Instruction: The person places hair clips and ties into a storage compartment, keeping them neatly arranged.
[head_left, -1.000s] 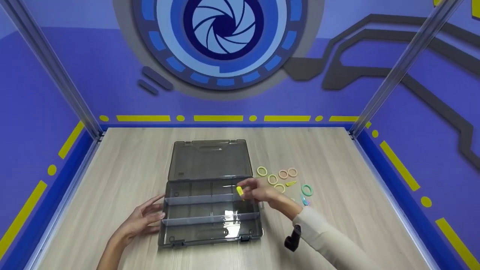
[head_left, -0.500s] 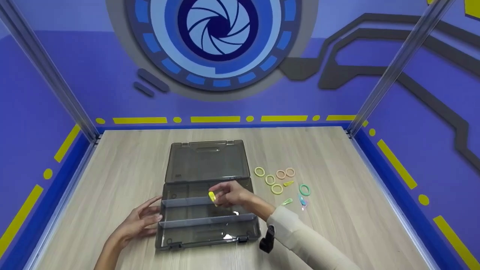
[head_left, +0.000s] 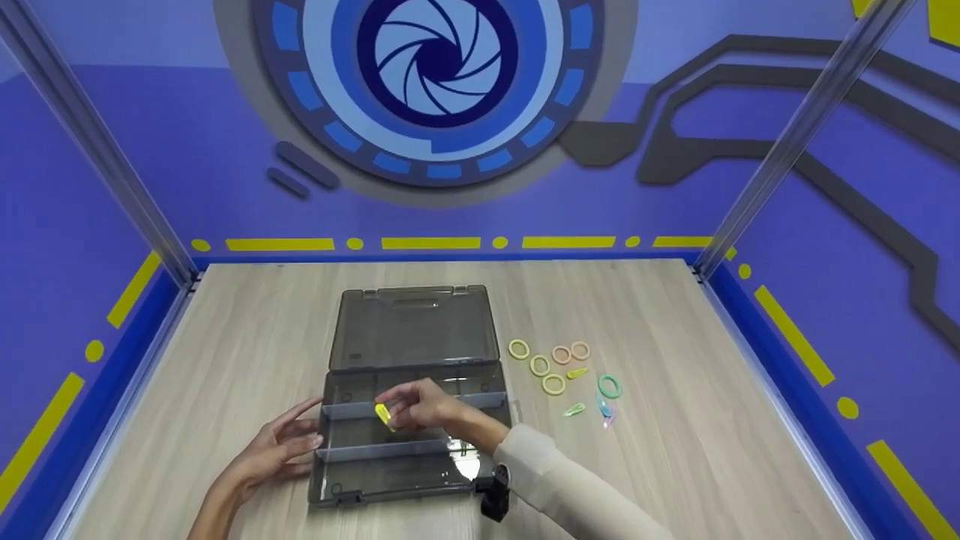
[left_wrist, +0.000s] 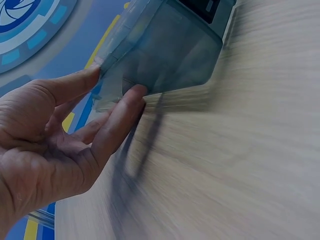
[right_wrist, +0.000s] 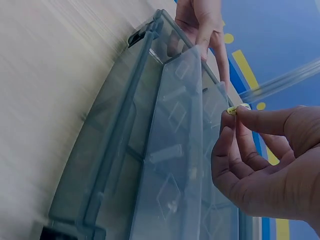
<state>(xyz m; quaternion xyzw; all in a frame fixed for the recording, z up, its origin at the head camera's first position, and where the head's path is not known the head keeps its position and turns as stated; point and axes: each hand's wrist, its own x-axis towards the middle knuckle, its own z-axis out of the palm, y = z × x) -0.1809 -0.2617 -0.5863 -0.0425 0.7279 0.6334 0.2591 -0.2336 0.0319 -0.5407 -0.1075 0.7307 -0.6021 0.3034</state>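
Note:
In the head view, my right hand (head_left: 429,406) pinches a small yellow hair clip (head_left: 384,415) between thumb and index finger. The hand is over the left part of a smoky clear plastic storage box (head_left: 409,493), above its middle compartment. The right wrist view shows the clip (right_wrist: 233,110) at the fingertips, above the box's rim. My left hand (head_left: 274,446) rests against the box's left side. In the left wrist view, its fairly straight fingers (left_wrist: 122,112) touch the outer wall. Two pale dividers (head_left: 367,452) split the box lengthwise. Its lid (head_left: 415,330) lies folded back.
Right of the box lie several hair ties: yellow ones (head_left: 553,394), peach ones (head_left: 580,360) and a green one (head_left: 610,396). Among them are a yellow clip (head_left: 577,373), a green clip (head_left: 574,410), and blue (head_left: 604,407) and pink (head_left: 609,421) clips. Walls surround the table.
My right hand has moved left across the box, from its right end to its left part, carrying the yellow hair clip. The left hand has stayed at the box's side.

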